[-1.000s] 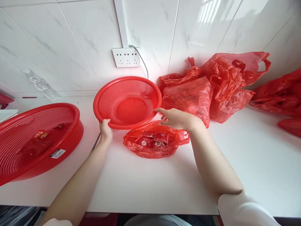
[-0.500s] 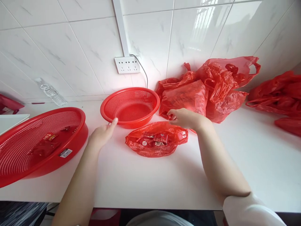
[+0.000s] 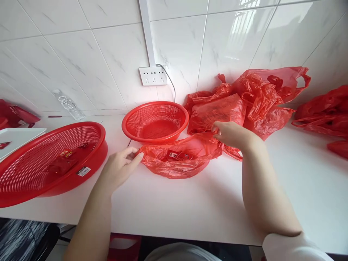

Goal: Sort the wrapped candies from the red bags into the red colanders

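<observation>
A red plastic bag (image 3: 174,170) lies on the white table in front of me, its mouth spread wide. Small red packets (image 3: 179,155) with printed labels show inside it. My left hand (image 3: 122,165) pinches the bag's left edge between thumb and fingers. At the opposite end, my right hand (image 3: 231,135) is closed on the bag's upper right rim, its fingertips partly hidden. Just behind the bag stands a round red plastic basket (image 3: 159,128) with perforated sides and nothing visible in it.
To the left, a larger red basket (image 3: 94,154) holds several red packets, beside a white tray (image 3: 24,136). A clear bottle (image 3: 69,105) leans against the tiled wall below a power strip (image 3: 153,76). Filled red bags (image 3: 217,112) crowd the back right; more bags (image 3: 323,112) lie at far right.
My left hand has left the round basket's rim and taken hold of the bag's left edge. The bag is stretched wider, and my right hand has moved slightly right with its rim.
</observation>
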A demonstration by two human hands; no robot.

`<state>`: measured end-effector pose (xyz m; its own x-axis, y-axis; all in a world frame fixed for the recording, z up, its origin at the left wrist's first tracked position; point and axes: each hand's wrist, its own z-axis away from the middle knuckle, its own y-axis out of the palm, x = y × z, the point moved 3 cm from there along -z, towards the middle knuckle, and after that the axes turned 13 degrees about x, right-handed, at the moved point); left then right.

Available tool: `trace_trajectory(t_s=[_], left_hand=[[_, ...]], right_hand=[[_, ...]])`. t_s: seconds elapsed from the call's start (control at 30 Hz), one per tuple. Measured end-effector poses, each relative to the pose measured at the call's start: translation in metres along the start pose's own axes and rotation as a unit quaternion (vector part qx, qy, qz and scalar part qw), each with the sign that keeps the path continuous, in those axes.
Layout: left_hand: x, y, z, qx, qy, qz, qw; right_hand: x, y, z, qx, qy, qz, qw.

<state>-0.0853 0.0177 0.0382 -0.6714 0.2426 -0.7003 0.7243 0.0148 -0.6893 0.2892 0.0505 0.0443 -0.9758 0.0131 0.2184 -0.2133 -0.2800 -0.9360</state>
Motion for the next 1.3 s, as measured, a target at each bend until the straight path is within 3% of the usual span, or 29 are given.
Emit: trace_trajectory(t_s=[0.07,0.13,0.2,0.3,0.4,0.5,0.7,0.9,1.07,1.2,1.3], left_hand=[[0.001,-0.014,-0.002,-0.007,-0.014,-0.118,0.993],[0.009,-0.029,-0.008,-0.085,-0.051,-0.257,0.961],[0.027,-0.039,-0.015,-0.173,-0.128,-0.361,0.907],[0.062,-0.041,-0.026,-0.172,-0.251,-0.392,0.868],[0.079,-0.032,-0.032,-0.155,-0.234,-0.423,0.861],[0.081,-0.021,-0.031,-0.164,-0.199,-0.452,0.854],[0.082,-0.008,-0.032,-0.148,-0.180,-0.468,0.852],[0.085,-0.021,-0.031,-0.135,-0.161,-0.434,0.876],[0.084,-0.022,-0.030,-0.160,-0.048,-0.384,0.908],[0.079,-0.011,-0.033,-0.134,0.077,-0.329,0.932],[0.076,-0.004,-0.038,-0.119,0.106,-0.238,0.958]], right_hand=[[0.005,-0.008,0.007,-0.082,-0.037,-0.027,0.996],[0.020,-0.009,0.009,-0.140,-0.094,-0.052,0.984],[0.041,-0.001,0.004,-0.158,-0.144,-0.072,0.974],[0.075,0.023,-0.016,-0.151,-0.167,-0.043,0.973],[0.100,0.047,-0.041,-0.139,-0.151,0.013,0.979],[0.117,0.060,-0.061,-0.144,-0.178,0.046,0.972],[0.124,0.059,-0.075,-0.132,-0.212,0.040,0.967],[0.109,0.030,-0.056,-0.196,-0.257,0.014,0.946],[0.097,0.003,-0.033,-0.271,-0.260,-0.009,0.927],[0.097,-0.011,-0.012,-0.330,-0.270,-0.027,0.904],[0.104,-0.014,0.002,-0.338,-0.273,-0.032,0.900]])
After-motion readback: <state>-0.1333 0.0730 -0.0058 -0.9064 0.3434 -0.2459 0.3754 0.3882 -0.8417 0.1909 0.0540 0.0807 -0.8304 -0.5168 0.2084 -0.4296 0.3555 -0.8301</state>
